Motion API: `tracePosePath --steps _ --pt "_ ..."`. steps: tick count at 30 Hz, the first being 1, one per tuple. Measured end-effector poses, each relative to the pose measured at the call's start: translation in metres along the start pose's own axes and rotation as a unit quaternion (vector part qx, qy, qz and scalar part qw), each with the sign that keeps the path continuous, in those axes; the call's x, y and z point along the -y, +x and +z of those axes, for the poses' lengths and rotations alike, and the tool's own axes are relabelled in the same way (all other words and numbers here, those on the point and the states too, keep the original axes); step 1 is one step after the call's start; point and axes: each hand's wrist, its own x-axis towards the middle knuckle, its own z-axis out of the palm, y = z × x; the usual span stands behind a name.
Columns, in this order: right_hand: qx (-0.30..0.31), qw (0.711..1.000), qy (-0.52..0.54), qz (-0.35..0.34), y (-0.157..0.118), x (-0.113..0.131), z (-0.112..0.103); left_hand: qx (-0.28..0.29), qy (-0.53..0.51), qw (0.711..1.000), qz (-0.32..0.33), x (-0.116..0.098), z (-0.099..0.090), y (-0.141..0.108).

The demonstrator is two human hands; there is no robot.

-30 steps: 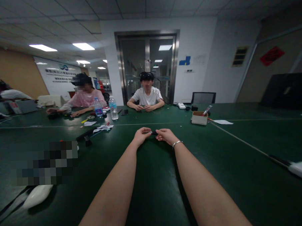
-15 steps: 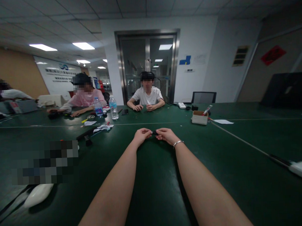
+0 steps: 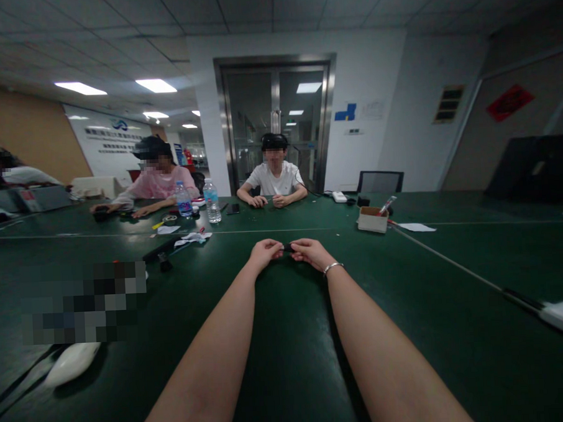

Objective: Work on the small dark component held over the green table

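- Small black piece (image 3: 287, 248), one: held between the two hands, above the near half of the counter (image 3: 287, 335); exact kind too small to tell.
- Left hand (image 3: 265, 254), grip: thumb and fingertips together, pinched at the piece's left end, where a pale bit shows.
- Right hand (image 3: 310, 253), grip: thumb and fingers clamped on the piece's right end; silver bracelet (image 3: 333, 268) at the wrist.
- Change, own hands: fingertips slightly nearer each other than a second ago, with less of the pale bit exposed; almost no difference from half a second ago. Judged as close, steady two-handed work on the piece, neither end let go.
- Change, opposite: person in the white shirt (image 3: 280, 179) now has both hands a little apart, formerly closer together; no bearing on the black piece, by judgement.
- Open cardboard box (image 3: 371, 224), one: right of the hands, well apart from them; a pen-like item (image 3: 387, 205) leans out at its right side; other contents hidden by the wall.
- Clear bottles, two, upright side by side beyond the left hand: blue-capped bottle (image 3: 183, 201) and pale-labelled bottle (image 3: 212, 203); fill level not readable.
- Grey box (image 3: 53, 198), one: far left; contents not visible.
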Motion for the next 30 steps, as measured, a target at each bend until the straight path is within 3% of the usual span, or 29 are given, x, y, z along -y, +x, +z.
tracePosePath --steps 30 --pt "0.02 1.0 0.006 -0.01 -0.0034 0.0005 0.001 -0.038 0.056 0.996 -0.052 0.001 0.0018 0.0064"
